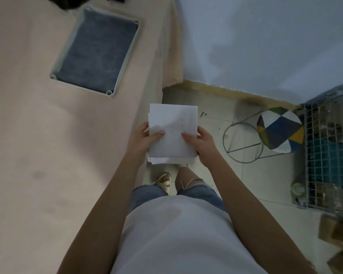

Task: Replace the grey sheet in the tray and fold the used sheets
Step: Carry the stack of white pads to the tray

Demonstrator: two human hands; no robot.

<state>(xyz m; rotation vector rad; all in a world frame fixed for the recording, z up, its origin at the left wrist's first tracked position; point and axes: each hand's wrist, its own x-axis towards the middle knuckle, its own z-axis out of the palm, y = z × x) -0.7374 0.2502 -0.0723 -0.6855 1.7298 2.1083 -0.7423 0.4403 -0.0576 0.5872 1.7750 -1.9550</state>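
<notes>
A: Status, big to small?
B: Pink bench (pixel 28 135) filling the left side. Tiled floor (pixel 206 119) to the right, wire cage (pixel 329 147) at the right edge.
A: Tray?
B: Grey-rimmed tray (pixel 127 56) on the bench, far end, tilted in view. Grey sheet (pixel 96 50) lying flat inside, covering the bottom.
A: Other stuff?
B: Stool (pixel 279 129) with patchwork seat and wire frame on the floor, just beside the cage. Dark object at top left edge, cannot tell what.
A: Used sheets?
B: Folded white sheets (pixel 172 133), stacked, held in the air over the floor just off the bench edge. Well apart from the tray.
A: Hands?
B: Left hand (pixel 145 139) gripping the stack's left edge, thumb on top. Right hand (pixel 200 143) gripping the right edge, thumb on top. Other fingers curled underneath, mostly hidden.
</notes>
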